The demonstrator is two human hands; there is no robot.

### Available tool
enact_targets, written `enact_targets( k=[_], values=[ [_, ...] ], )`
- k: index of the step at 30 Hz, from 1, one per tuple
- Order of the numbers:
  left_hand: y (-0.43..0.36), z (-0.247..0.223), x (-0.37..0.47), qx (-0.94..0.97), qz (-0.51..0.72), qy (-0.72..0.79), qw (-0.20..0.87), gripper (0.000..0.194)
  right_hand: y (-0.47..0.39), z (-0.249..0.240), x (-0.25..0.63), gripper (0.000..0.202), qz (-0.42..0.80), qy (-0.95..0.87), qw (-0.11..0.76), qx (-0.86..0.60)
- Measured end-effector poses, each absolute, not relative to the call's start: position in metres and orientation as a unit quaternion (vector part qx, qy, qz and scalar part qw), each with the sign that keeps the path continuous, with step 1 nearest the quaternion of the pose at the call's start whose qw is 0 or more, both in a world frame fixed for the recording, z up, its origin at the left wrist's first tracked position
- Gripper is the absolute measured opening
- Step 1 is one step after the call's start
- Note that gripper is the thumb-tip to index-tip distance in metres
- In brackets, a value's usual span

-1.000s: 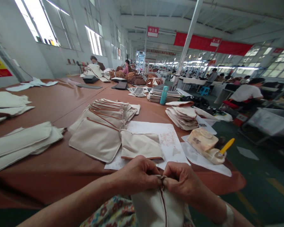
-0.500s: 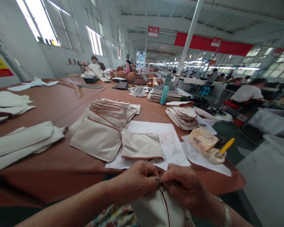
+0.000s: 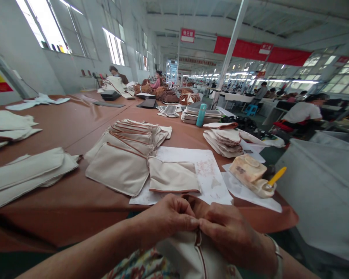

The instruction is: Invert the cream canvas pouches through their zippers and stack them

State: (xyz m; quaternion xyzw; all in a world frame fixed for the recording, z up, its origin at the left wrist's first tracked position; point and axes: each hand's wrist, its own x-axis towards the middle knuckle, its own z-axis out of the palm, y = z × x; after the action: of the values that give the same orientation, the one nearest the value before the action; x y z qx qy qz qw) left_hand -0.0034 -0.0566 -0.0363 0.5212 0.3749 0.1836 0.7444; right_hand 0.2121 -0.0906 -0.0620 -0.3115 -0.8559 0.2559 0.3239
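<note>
A cream fabric piece with brown edging [image 3: 189, 252] hangs over my lap, below the table's front edge. My left hand [image 3: 171, 217] pinches the top of its brown-edged opening between thumb and fingers. Right beside it, my right hand [image 3: 227, 228] pinches the same edge, so the thumbs nearly touch. My fingers cover the exact spot where they grip. Just beyond my hands, a cream pouch with a brown border [image 3: 174, 176] lies on a stained white paper sheet [image 3: 209, 170]. To its left is a fanned stack of similar pouches [image 3: 119, 166].
On the brown-covered table [image 3: 84, 128] are more cream pieces [image 3: 26, 170] at left and a stack [image 3: 222, 141] at right. A cut-open plastic container [image 3: 247, 170] holds a yellow-handled brush [image 3: 277, 176]. A teal bottle [image 3: 201, 115] stands behind. A white bin [image 3: 322, 193] stands beyond the right corner.
My hands have come closer together along the brown edge, and the right hand has turned a little. The view has shifted slightly. Items on the table lie as before.
</note>
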Motion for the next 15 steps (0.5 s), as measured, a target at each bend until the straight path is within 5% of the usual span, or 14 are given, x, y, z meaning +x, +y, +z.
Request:
enact_targets(
  k=[3,7,15],
  values=[
    [-0.055,-0.035,-0.006,0.557,0.198,0.343,0.730,0.045,-0.094,-0.061,0.214,0.017,0.174,-0.883,0.334,-0.282],
    [-0.053,-0.032,-0.014,0.583,0.198,0.324,0.719,0.041,-0.103,-0.057,0.221,0.044,0.248,-0.824,0.354,-0.366],
    [-0.047,-0.012,-0.021,0.680,0.138,0.321,0.645,0.034,-0.103,-0.033,0.217,0.027,0.458,-0.714,0.348,-0.399]
  ],
)
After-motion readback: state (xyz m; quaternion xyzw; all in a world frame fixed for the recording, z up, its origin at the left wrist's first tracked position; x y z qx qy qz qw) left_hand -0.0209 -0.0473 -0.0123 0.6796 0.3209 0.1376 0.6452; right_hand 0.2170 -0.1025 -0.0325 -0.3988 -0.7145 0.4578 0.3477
